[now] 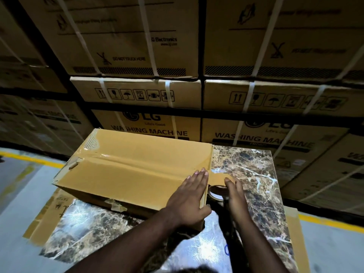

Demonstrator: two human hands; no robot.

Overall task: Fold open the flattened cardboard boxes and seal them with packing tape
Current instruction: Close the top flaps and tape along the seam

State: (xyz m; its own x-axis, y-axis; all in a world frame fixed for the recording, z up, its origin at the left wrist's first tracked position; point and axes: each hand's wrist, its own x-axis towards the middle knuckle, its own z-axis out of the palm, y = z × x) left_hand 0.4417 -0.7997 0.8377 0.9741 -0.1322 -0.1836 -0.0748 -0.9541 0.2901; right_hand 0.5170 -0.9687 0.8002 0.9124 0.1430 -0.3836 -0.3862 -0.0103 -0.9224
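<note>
A folded-up cardboard box point(126, 170) lies on a marble-patterned table point(254, 174). A glossy strip of brown tape runs along its top seam from the far left end to the near right end. My left hand point(189, 198) lies flat on the box's right end, fingers straight, thumb over the edge. Just past that edge my right hand point(235, 194) grips the roll of brown packing tape point(217, 191). A short stretch of tape runs from the roll to the box top.
Flattened cardboard point(47, 209) sticks out from under the table top at the left, and more at the right point(295, 233). Strapped washing-machine cartons point(137, 91) are stacked high behind the table. The grey floor point(21, 184) bears a yellow line.
</note>
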